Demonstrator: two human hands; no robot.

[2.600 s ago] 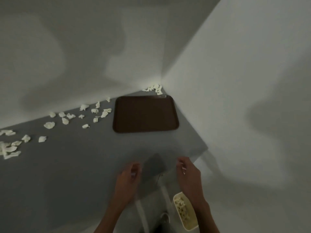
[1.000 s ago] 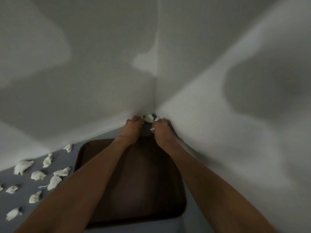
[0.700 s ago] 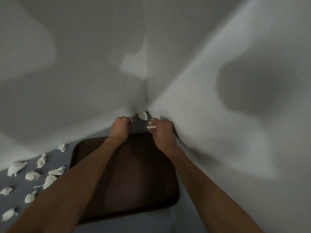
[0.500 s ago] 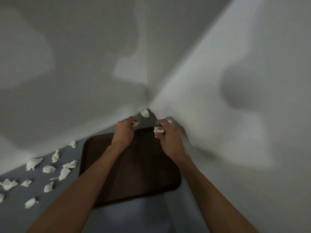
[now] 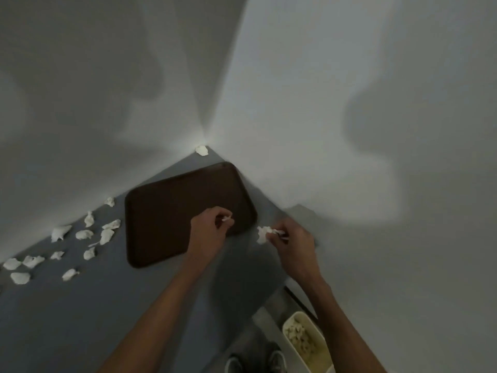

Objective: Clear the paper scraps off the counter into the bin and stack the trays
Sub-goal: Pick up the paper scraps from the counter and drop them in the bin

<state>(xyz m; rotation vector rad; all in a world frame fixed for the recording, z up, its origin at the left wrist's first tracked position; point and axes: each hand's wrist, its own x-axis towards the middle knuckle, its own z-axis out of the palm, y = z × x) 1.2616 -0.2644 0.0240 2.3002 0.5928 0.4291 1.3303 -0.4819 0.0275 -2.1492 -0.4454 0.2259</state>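
Both hands' fingers pinch paper scraps [image 5: 262,234] above the counter [image 5: 80,305] near the tray [image 5: 166,211]

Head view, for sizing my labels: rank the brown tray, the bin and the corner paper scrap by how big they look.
1. brown tray, clearly largest.
2. bin, though the frame edge cuts part of it off, so only its visible part counts.
3. corner paper scrap, by far the smallest.
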